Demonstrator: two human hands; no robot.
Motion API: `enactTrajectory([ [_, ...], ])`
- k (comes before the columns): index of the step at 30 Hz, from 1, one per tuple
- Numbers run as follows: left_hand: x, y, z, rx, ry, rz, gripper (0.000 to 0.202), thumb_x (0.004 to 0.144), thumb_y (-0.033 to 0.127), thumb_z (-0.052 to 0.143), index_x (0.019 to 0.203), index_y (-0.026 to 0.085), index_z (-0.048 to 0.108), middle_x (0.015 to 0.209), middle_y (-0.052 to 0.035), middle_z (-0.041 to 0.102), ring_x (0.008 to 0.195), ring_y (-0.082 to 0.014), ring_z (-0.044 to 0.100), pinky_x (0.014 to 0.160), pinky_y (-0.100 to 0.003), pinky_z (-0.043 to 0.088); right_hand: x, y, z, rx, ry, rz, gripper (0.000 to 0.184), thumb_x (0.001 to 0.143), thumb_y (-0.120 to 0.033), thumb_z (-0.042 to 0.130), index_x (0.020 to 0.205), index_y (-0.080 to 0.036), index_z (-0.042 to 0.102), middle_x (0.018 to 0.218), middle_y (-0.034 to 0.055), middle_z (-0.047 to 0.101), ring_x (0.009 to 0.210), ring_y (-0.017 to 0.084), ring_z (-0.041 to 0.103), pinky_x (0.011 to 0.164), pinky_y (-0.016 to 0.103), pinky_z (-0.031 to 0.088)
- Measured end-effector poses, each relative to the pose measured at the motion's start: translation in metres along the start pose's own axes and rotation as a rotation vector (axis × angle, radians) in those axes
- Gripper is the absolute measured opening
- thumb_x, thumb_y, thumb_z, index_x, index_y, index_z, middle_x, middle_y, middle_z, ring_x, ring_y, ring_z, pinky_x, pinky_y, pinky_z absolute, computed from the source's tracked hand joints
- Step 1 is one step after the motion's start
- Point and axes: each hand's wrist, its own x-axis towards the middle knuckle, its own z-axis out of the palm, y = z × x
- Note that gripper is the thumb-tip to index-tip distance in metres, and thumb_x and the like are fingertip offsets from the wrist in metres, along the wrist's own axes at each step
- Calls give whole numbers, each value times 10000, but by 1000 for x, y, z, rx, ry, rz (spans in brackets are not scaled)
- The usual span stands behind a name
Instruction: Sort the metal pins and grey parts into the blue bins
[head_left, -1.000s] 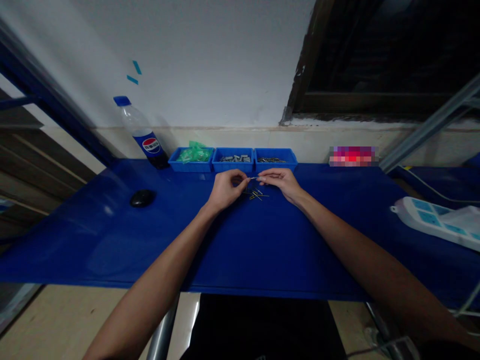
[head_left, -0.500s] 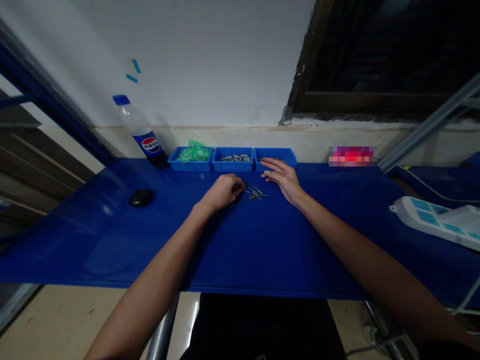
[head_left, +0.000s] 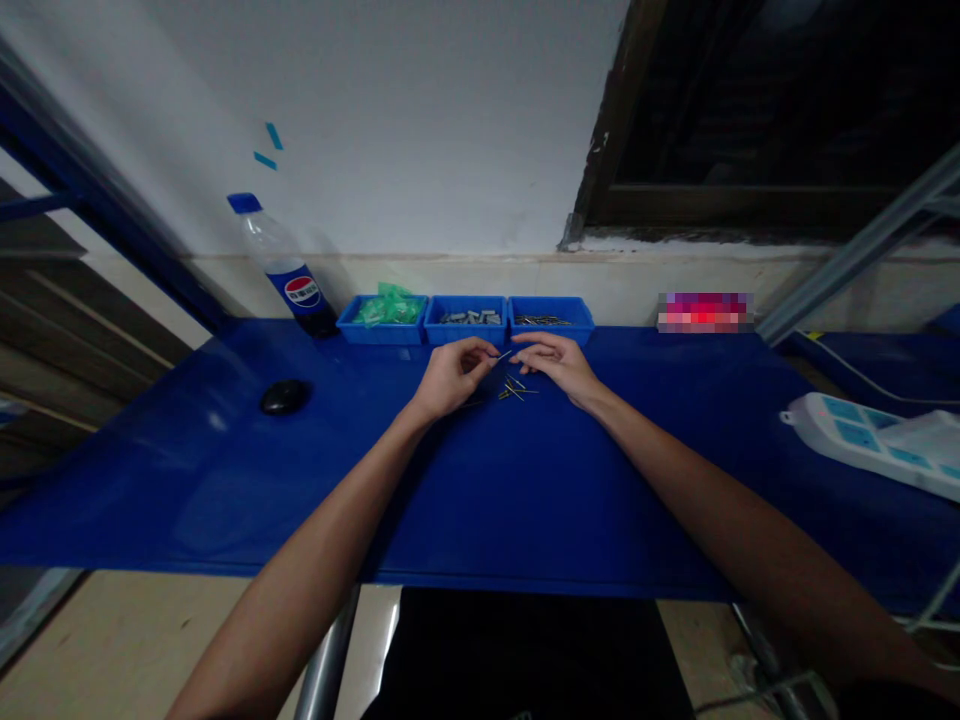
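My left hand (head_left: 451, 374) is raised a little above the blue table (head_left: 480, 470), its fingers pinched on a thin metal pin (head_left: 502, 354). My right hand (head_left: 553, 362) is beside it, fingers curled toward the pin's tip; whether it touches the pin I cannot tell. Several loose pins (head_left: 516, 388) lie on the table just below both hands. Three blue bins stand behind them: one with green bags (head_left: 382, 318), one with grey parts (head_left: 466, 320), one with dark pins (head_left: 550, 316).
A cola bottle (head_left: 289, 275) stands at the back left by the wall. A black mouse (head_left: 284, 396) lies on the left of the table. A white and teal power strip (head_left: 874, 441) sits at the right. A blurred red patch (head_left: 705, 311) is by the wall.
My left hand went down to the loose pins and came up pinching one. My right hand opened flat near the right bin, then curled back toward the left hand.
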Motion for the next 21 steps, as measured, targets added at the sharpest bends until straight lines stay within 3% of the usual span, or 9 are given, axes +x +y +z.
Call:
enactTrajectory([
  [5, -1, 0, 8, -37, 22, 5, 129, 879, 241, 731, 980, 160, 742, 838, -49, 768, 753, -157, 718, 733, -267, 568, 0, 0, -2, 16, -48, -2, 318, 731, -397, 904, 1008, -251, 848, 956, 58, 839, 815, 207, 748, 877, 410, 583],
  [13, -2, 1, 8, 43, -10, 31, 142, 897, 272, 731, 987, 162, 731, 849, -43, 766, 752, -153, 715, 714, -257, 557, 1, -1, -2, 26, -34, 11, 264, 671, -377, 938, 886, -245, 861, 866, 51, 830, 771, 203, 737, 821, 391, 575],
  [18, -2, 0, -10, 281, -106, 98, 243, 901, 335, 755, 1062, 154, 742, 939, -78, 772, 802, -181, 704, 726, -295, 548, 3, 2, -3, 96, 157, 0, 265, 679, -357, 926, 903, -237, 852, 846, 56, 826, 732, 195, 721, 725, 355, 554],
  [21, -2, -3, -20, 348, -228, 141, 293, 860, 354, 805, 1060, 147, 756, 975, -94, 768, 830, -197, 705, 744, -311, 548, 4, 3, -5, 151, 287, -19, 380, 713, -349, 901, 1075, -254, 834, 1100, 83, 830, 819, 211, 744, 726, 359, 562],
])
